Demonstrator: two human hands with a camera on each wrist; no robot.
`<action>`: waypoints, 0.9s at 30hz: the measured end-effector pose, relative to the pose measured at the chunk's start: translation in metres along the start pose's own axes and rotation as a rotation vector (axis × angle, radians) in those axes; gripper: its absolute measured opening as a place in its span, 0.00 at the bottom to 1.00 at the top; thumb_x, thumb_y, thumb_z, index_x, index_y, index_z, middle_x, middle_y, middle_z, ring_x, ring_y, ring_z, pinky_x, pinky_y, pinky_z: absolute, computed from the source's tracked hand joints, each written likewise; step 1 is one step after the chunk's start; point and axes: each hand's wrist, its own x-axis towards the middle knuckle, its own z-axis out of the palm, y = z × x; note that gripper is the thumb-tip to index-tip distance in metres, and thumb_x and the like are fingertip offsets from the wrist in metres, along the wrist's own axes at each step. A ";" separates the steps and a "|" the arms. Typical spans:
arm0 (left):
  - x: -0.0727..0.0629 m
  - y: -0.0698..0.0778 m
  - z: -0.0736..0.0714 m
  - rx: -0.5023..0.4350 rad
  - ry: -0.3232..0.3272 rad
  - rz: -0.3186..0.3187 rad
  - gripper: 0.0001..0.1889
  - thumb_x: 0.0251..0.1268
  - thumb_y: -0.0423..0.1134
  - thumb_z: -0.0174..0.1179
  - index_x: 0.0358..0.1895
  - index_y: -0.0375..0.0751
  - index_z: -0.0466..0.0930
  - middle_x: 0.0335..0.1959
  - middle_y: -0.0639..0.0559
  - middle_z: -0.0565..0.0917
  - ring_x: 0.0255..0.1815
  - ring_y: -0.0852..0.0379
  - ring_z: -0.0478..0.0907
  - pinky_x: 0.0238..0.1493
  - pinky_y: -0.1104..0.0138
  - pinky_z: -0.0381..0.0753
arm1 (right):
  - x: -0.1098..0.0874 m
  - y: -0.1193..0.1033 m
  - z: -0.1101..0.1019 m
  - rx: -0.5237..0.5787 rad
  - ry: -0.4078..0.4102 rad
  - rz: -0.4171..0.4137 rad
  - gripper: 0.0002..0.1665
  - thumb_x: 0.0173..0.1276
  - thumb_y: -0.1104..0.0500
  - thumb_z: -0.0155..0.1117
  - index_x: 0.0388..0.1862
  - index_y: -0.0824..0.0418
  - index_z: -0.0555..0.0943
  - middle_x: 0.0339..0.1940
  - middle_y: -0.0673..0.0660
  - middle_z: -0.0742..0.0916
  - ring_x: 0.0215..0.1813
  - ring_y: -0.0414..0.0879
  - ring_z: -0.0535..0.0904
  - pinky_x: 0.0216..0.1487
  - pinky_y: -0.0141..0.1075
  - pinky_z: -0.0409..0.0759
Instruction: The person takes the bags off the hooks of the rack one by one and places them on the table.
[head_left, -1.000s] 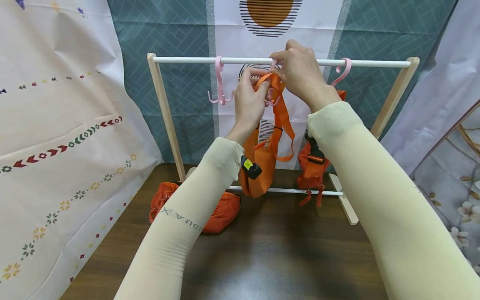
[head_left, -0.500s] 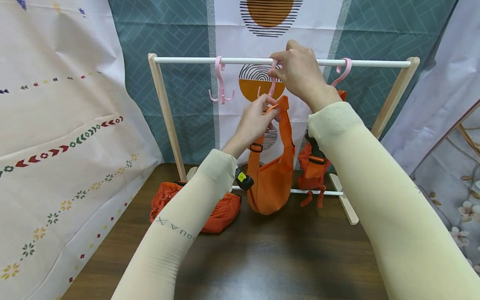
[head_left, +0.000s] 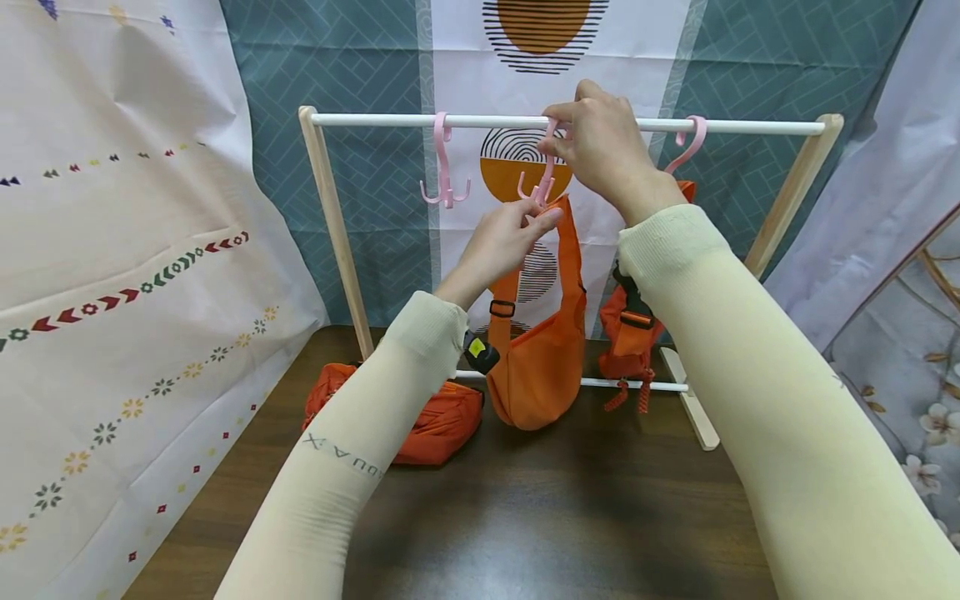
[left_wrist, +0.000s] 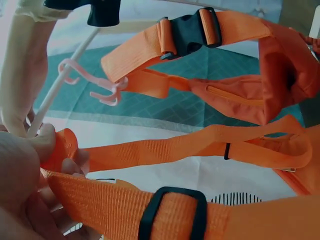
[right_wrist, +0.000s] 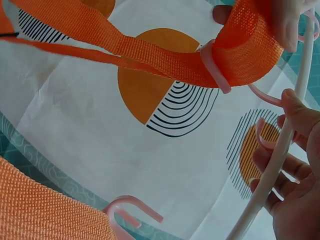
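An orange sling bag point(head_left: 536, 371) hangs by its webbing strap point(left_wrist: 105, 200) below the middle pink hook point(head_left: 547, 171). My left hand point(head_left: 501, 237) pinches the strap's top loop right at the hook's lower prongs. In the right wrist view, one prong point(right_wrist: 215, 67) crosses the strap. Up at the white rail point(head_left: 375, 120), my right hand point(head_left: 600, 146) grips the top of that hook, thumb and fingers about its stem. A black slider point(left_wrist: 172, 215) sits on the near side of the strap.
A bare pink hook point(head_left: 443, 162) hangs on the rail to the left. At the right, another hook point(head_left: 692, 143) carries a red-orange bag point(head_left: 626, 333). A second red-orange bag point(head_left: 442, 425) lies on the brown table point(head_left: 555, 517). Wooden posts point(head_left: 337, 233) support the rail.
My left hand has come down from beside the rail to the hook's lower prongs with the strap, and the bag has lowered and turned its broad side forward. My right hand stays at the hook's top.
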 end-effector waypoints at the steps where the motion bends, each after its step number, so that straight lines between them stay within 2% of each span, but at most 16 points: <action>1: 0.001 0.001 0.000 0.028 -0.002 -0.002 0.21 0.81 0.57 0.52 0.54 0.44 0.84 0.26 0.50 0.72 0.24 0.55 0.69 0.24 0.69 0.64 | 0.000 0.000 0.000 -0.001 0.001 -0.001 0.28 0.77 0.51 0.66 0.71 0.58 0.80 0.53 0.65 0.79 0.56 0.59 0.73 0.64 0.52 0.65; 4: 0.003 0.005 -0.002 0.082 -0.002 -0.025 0.19 0.84 0.53 0.51 0.55 0.45 0.86 0.24 0.51 0.68 0.21 0.56 0.65 0.22 0.70 0.61 | 0.000 0.001 0.000 0.001 0.002 -0.004 0.27 0.77 0.51 0.66 0.71 0.58 0.80 0.53 0.65 0.79 0.55 0.59 0.73 0.63 0.52 0.65; 8: 0.004 0.008 -0.004 0.089 0.013 -0.083 0.18 0.85 0.47 0.49 0.60 0.46 0.85 0.24 0.50 0.73 0.21 0.55 0.70 0.21 0.70 0.64 | 0.000 0.000 0.000 0.010 0.004 0.002 0.27 0.77 0.51 0.66 0.71 0.58 0.80 0.53 0.65 0.79 0.55 0.59 0.73 0.62 0.51 0.66; 10: 0.004 0.009 -0.004 0.031 0.030 -0.109 0.18 0.86 0.45 0.47 0.63 0.44 0.83 0.24 0.49 0.77 0.22 0.55 0.75 0.22 0.71 0.69 | -0.001 0.001 0.000 0.011 0.005 0.006 0.27 0.77 0.50 0.66 0.71 0.57 0.80 0.53 0.65 0.79 0.55 0.59 0.73 0.62 0.50 0.66; 14: 0.005 0.009 -0.001 -0.231 0.087 -0.126 0.18 0.86 0.44 0.48 0.65 0.39 0.79 0.26 0.45 0.85 0.24 0.50 0.84 0.29 0.70 0.83 | 0.000 0.001 0.000 0.008 0.010 0.008 0.27 0.78 0.50 0.65 0.71 0.57 0.80 0.53 0.65 0.79 0.55 0.59 0.73 0.63 0.51 0.66; 16: 0.006 0.009 0.001 -0.354 0.117 -0.112 0.17 0.86 0.43 0.49 0.63 0.36 0.79 0.28 0.43 0.87 0.28 0.46 0.87 0.31 0.65 0.87 | 0.000 0.001 0.001 0.008 0.011 0.007 0.26 0.78 0.50 0.65 0.70 0.57 0.81 0.53 0.65 0.79 0.55 0.59 0.73 0.63 0.51 0.65; 19: 0.010 0.011 0.005 -0.441 0.149 -0.072 0.15 0.86 0.42 0.50 0.56 0.34 0.80 0.29 0.43 0.88 0.28 0.47 0.88 0.31 0.63 0.88 | 0.000 0.001 0.001 0.009 0.011 0.003 0.25 0.78 0.50 0.65 0.69 0.57 0.81 0.52 0.64 0.79 0.55 0.59 0.73 0.63 0.51 0.65; 22: 0.011 0.014 0.007 -0.448 0.168 -0.033 0.14 0.85 0.41 0.50 0.54 0.34 0.80 0.30 0.44 0.87 0.26 0.49 0.87 0.30 0.64 0.88 | 0.001 0.001 0.001 0.010 0.013 -0.003 0.25 0.77 0.51 0.66 0.68 0.58 0.82 0.52 0.65 0.79 0.54 0.59 0.73 0.63 0.51 0.65; 27: 0.012 0.016 0.009 -0.405 0.202 0.002 0.13 0.85 0.41 0.52 0.57 0.37 0.80 0.33 0.45 0.87 0.28 0.50 0.86 0.31 0.65 0.87 | 0.001 0.002 0.001 0.010 0.015 -0.009 0.24 0.77 0.51 0.66 0.67 0.59 0.83 0.52 0.65 0.80 0.54 0.59 0.73 0.63 0.52 0.65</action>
